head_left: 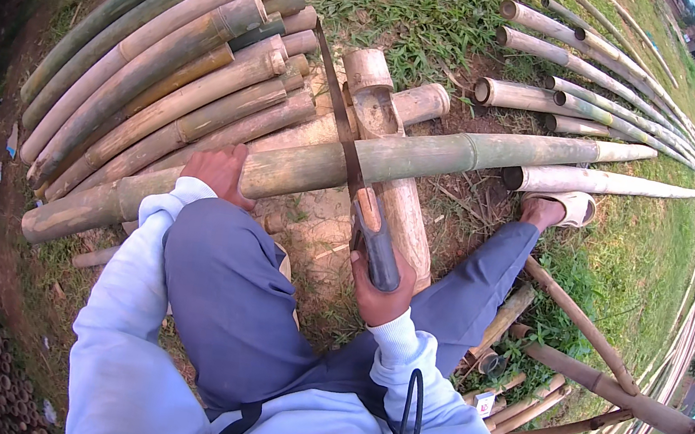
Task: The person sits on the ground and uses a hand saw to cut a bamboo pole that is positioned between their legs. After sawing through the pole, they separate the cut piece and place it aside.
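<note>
A long green-brown bamboo pole [305,172] lies across in front of me, from the lower left to the upper right. My left hand [220,173] is wrapped over it from above, near my raised knee. In my right hand [379,291] is the dark handle of a handsaw [349,147], fingers closed round it. The saw's narrow blade points away from me and crosses the pole, its far end past the pole. Whether the teeth have cut in cannot be made out. Under the pole stands a support of thick bamboo [404,216] with a notched upper part [373,104].
Several cut bamboo lengths [169,56] are stacked at the left. More long poles [603,67] lie on the grass at the right, one [604,185] beside my sandalled foot [562,209]. A bamboo frame [610,386] stands at the lower right. Pale sawdust [315,221] covers the ground under the pole.
</note>
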Available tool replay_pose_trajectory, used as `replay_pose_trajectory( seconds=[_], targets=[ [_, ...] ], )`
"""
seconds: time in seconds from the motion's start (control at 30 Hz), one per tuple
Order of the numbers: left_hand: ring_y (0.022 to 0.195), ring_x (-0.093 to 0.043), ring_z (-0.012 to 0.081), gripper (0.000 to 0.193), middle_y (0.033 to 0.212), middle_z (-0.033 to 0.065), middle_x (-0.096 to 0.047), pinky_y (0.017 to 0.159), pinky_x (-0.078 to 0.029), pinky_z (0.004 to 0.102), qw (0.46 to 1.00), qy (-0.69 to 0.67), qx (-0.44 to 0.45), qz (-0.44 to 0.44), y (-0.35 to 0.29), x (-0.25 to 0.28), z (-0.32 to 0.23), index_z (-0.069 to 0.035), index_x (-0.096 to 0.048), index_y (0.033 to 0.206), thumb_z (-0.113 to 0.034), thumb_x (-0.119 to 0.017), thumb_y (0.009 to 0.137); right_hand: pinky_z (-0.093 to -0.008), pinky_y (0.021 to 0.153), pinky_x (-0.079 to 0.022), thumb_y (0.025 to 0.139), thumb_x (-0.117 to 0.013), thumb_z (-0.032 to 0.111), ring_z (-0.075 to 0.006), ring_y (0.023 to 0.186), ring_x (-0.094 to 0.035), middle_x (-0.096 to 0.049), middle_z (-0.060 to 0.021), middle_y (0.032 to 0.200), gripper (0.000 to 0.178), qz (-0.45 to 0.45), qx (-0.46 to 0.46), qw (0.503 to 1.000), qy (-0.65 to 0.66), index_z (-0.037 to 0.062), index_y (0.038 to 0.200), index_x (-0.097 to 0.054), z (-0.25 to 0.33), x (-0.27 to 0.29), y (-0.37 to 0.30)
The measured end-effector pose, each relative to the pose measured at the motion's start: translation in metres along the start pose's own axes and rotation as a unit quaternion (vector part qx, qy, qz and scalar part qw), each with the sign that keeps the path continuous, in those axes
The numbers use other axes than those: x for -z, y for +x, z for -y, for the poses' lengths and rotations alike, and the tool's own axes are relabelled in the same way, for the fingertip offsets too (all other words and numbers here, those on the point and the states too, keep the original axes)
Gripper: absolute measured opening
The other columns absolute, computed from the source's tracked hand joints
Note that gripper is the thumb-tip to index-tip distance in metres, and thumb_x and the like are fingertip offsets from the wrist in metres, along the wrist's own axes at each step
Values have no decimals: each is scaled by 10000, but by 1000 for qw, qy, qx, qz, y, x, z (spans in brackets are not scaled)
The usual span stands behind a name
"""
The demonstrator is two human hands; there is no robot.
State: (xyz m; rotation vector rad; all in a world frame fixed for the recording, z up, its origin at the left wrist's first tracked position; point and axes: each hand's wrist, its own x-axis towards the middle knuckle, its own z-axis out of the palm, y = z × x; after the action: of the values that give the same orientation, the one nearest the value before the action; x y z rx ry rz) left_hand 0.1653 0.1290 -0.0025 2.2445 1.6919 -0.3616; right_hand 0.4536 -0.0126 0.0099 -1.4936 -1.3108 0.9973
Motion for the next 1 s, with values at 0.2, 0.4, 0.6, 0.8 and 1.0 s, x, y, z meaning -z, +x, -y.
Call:
replay_pose_trajectory(
  seconds=[0.2,0.4,0.6,0.8,1.0],
  targets=[
    [932,-698,409,740,954,249,-714,865,-547,473,1000,4,-19,-14,11,7,6,9,-578,1110,-484,-836,622,-263,719,-489,890,-729,42,-107,762,-586,-655,-42,850,269,-16,-44,999,14,-34,1133,-643,15,6,-24],
    [977,-685,424,776,995,261,-708,878,-539,483,1000,17,-8,18,14,8,11,18,-597,1131,-503,-844,612,-293,607,-520,823,-762,25,-202,651,-712,-703,-100,768,245,46,-119,985,-116,4,1056,-688,80,103,-172],
    [995,-675,436,813,1021,260,-703,894,-524,498,1000,4,7,6,10,2,6,10,-575,1187,-484,-871,612,-302,621,-488,851,-683,19,-164,636,-626,-645,-98,726,164,34,-83,995,-46,1,1014,-666,29,61,-98],
    [992,-671,456,825,1023,267,-708,884,-517,529,1000,-7,-22,3,10,9,16,-1,-577,1201,-488,-866,601,-317,667,-488,866,-698,49,-140,683,-572,-625,-133,747,186,2,-20,999,28,-18,1034,-656,8,13,-27],
    [1007,-672,440,841,1033,264,-704,897,-526,504,1000,2,-4,9,12,-1,12,20,-589,1198,-502,-853,594,-288,655,-534,813,-745,-13,-177,700,-715,-703,-110,793,285,47,-110,984,-135,-29,1092,-688,83,102,-185]
  ],
)
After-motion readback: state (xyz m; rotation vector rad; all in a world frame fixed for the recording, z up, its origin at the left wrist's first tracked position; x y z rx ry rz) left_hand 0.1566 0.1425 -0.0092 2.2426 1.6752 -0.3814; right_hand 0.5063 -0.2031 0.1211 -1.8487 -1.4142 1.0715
